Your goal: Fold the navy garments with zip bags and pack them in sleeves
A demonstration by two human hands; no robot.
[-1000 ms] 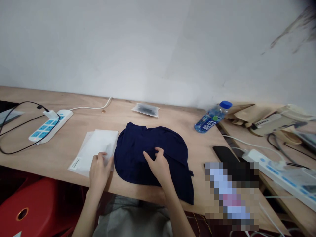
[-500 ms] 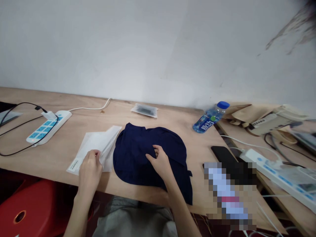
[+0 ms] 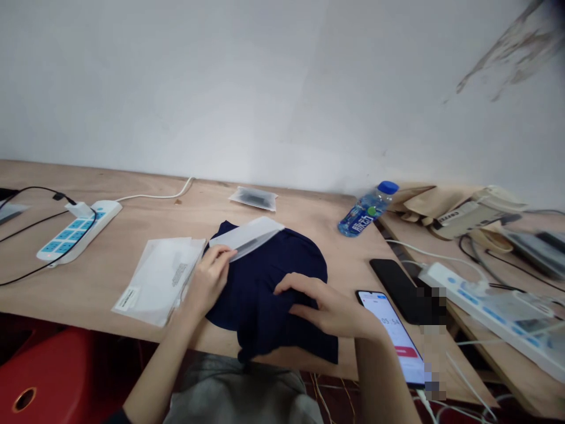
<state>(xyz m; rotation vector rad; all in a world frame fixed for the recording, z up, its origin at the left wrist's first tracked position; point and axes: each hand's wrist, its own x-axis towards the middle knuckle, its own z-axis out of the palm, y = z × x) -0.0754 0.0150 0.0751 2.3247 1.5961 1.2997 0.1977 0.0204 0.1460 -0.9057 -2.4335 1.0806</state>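
My left hand point(image 3: 214, 274) pinches the near edge of a frosted plastic bag point(image 3: 247, 237), which lies slanted over the upper part of a dark navy cloth point(image 3: 304, 253). My right hand point(image 3: 324, 303) is on the cloth's right side, thumb and fingers curved round a bunched fold of it; some fingertips are hidden in the fabric. The cloth is rumpled, and its lower left fold hangs near the table's front edge. More frosted plastic bags point(image 3: 165, 268), flat and with a small label, lie left of the cloth.
A packaged dark item point(image 3: 253, 198) and a blue-capped bottle point(image 3: 368, 210) stand behind the cloth. To the right lie a lit phone point(image 3: 397, 338), a black device point(image 3: 397, 288) and a power strip point(image 3: 481, 312). Another power strip point(image 3: 79, 232) is at left, above a red stool point(image 3: 53, 377).
My left hand has moved right, bringing one frosted bag from the pile onto the cloth. My right hand has shifted right and down, gathering the cloth, whose lower part is now folded up.
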